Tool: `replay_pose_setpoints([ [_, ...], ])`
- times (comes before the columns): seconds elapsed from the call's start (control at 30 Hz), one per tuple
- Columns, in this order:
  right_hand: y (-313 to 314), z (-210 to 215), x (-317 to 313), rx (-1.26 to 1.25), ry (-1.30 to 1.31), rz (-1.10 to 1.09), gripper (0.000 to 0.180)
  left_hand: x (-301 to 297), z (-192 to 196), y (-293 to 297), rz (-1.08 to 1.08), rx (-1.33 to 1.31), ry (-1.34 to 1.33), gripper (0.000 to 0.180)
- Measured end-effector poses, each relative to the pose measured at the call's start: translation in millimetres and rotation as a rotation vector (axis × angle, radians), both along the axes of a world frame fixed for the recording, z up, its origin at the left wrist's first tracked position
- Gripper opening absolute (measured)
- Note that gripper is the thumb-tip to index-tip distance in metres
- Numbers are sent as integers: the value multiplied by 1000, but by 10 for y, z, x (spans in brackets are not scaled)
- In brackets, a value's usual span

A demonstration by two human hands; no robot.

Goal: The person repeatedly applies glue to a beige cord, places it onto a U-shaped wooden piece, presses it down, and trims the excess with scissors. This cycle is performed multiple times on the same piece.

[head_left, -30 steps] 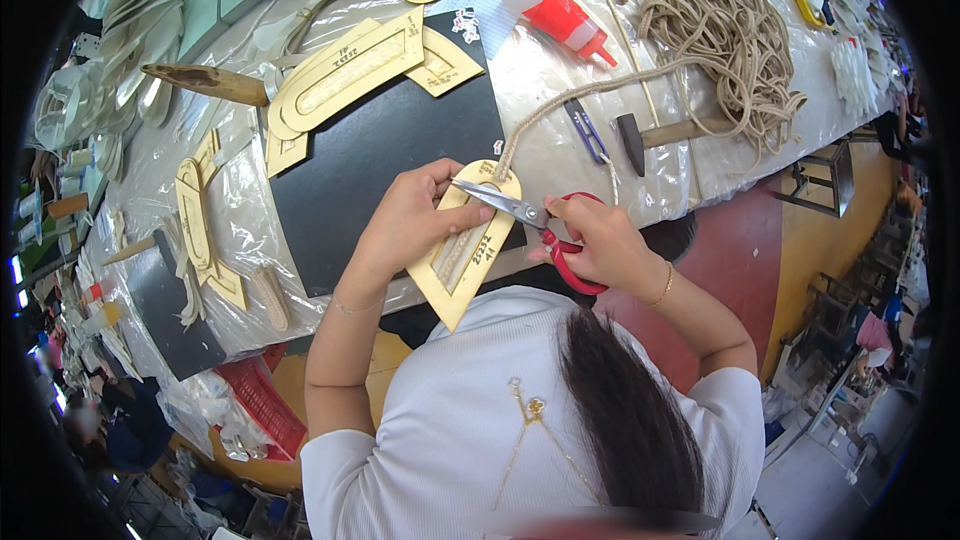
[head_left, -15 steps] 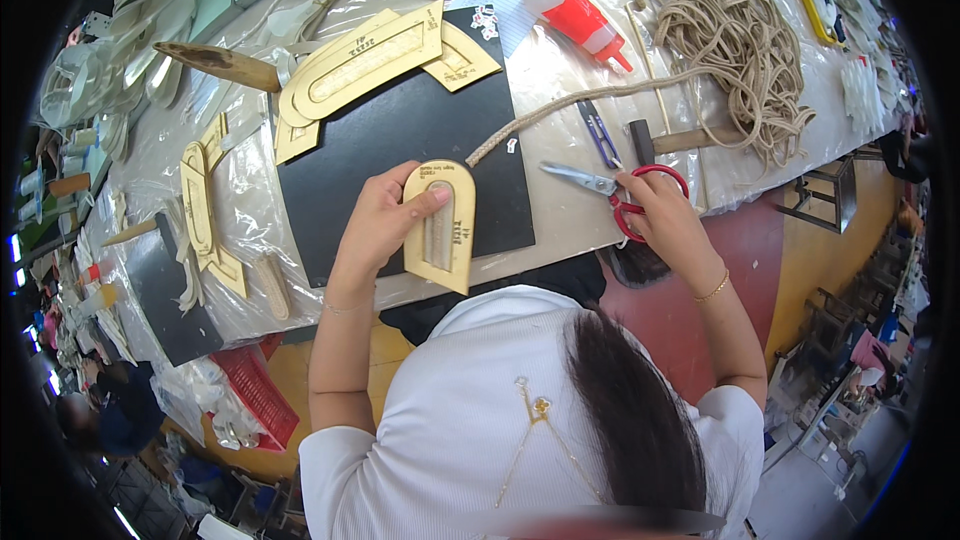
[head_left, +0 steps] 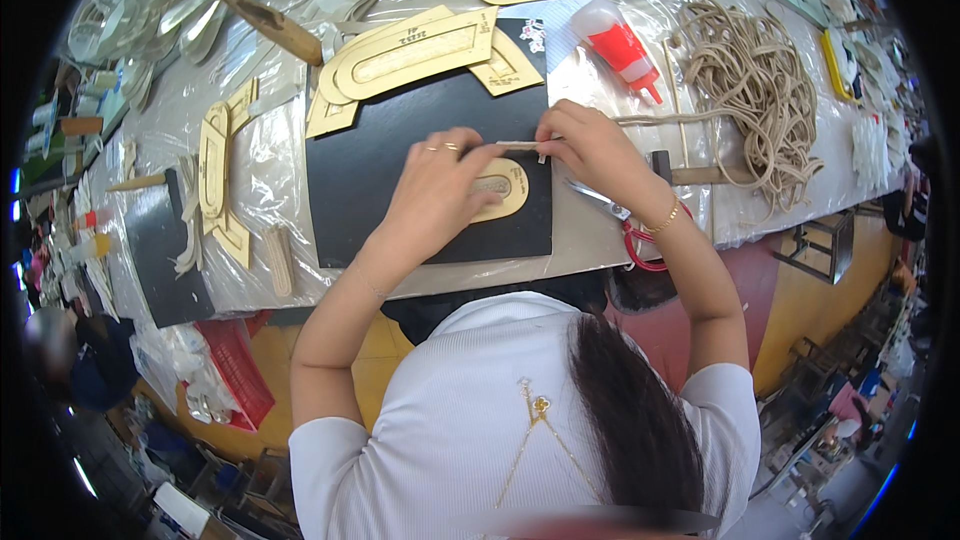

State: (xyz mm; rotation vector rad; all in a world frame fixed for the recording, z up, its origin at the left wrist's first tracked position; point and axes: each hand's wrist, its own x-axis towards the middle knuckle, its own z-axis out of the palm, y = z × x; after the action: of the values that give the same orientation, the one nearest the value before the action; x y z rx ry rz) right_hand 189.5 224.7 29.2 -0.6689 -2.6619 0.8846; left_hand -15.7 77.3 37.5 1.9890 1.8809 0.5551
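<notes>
A beige braided cord stretches between my hands over the black board. My right hand pinches it between thumb and fingers. My left hand is closed at the cord's end, fingertips on it. Lower fingers of that hand lie over a pale yellow U-shaped template, whose left part they cover; I cannot tell whether they grip it. Red-handled scissors lie under my right wrist, partly hidden by the forearm.
A tangled cord heap lies at right, near a hammer. A red-and-clear squeeze bottle is behind my right hand. Stacked yellow templates and a pointed wooden stick lie farther back. A red basket stands below the table's left edge.
My right hand has let go of the scissors, moved left and taken hold of the cord. The template has moved from my raised left hand to over the board, and that hand now reaches the cord.
</notes>
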Motion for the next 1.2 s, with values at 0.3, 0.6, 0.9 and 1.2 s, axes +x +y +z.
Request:
replay_pose_setpoints([
  [0.3, -441, 136, -305, -678, 45, 27, 10, 40, -406, -1005, 204, 179, 104, 43],
  [0.6, -461, -126, -626, -552, -38, 28, 10, 58, -524, -1020, 213, 205, 172, 51],
  [0.9, -450, -197, -602, -419, -21, 79, 11, 67, -546, -959, 216, 215, 216, 61],
  [1.2, -422, -224, -571, -383, 4, 128, 9, 90, -522, -866, 234, 195, 262, 66],
])
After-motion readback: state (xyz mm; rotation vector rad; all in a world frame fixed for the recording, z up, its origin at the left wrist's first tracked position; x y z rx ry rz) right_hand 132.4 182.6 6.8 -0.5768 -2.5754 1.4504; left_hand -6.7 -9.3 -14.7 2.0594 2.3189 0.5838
